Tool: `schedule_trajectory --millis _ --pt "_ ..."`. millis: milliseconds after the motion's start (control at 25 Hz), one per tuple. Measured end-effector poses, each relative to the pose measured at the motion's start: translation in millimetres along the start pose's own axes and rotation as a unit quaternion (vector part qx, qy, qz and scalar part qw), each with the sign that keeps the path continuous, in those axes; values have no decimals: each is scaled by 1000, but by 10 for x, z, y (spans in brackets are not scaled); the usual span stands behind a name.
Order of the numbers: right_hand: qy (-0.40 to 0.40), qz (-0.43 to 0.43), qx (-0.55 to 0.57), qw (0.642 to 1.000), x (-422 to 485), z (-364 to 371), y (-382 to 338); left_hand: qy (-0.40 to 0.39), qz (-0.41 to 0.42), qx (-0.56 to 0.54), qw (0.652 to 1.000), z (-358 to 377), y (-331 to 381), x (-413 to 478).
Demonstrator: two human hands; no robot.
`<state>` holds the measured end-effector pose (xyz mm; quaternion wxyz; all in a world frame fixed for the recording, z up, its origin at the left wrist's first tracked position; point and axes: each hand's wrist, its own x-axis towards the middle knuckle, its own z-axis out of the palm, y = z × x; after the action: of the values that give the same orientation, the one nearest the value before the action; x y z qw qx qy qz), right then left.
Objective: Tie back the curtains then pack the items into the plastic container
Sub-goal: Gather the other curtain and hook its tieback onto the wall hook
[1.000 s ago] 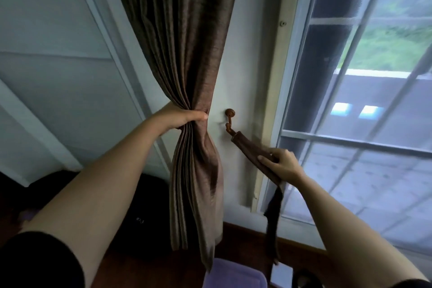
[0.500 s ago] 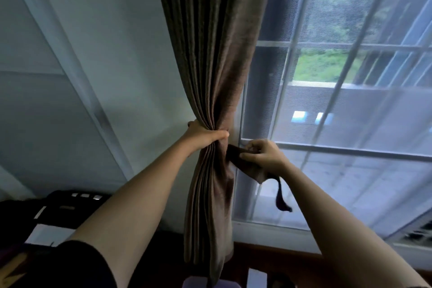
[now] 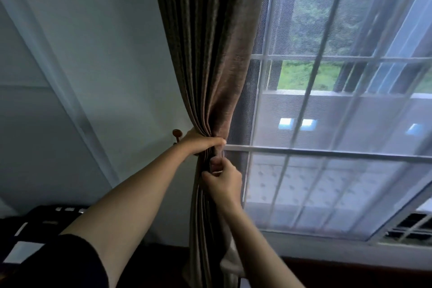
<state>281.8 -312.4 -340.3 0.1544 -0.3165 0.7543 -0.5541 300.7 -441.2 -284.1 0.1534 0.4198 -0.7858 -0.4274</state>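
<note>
Left hand (image 3: 205, 145) clamped round bunched brown curtain (image 3: 210, 65) so folds don't spill. Right hand (image 3: 224, 181) at its 6 o'clock, pinching what's probably tieback, hidden in folds. Wall hook (image 3: 177, 134) at 9 o'clock. Plastic container not in view.

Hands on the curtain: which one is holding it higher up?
The left hand, gripping the gathered brown curtain next to the wall hook. The right hand is just below it, pinching the tieback.

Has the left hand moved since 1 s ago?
Yes. The left hand, gripping the curtain, moved right: it was left of the wall hook and now sits just right of it.
</note>
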Motion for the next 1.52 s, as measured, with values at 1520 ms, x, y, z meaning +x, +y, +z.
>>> schedule_trajectory --millis 1520 --pt "-67 64 -12 996 374 165 78 -25 145 -6 989 -109 -955 -187"
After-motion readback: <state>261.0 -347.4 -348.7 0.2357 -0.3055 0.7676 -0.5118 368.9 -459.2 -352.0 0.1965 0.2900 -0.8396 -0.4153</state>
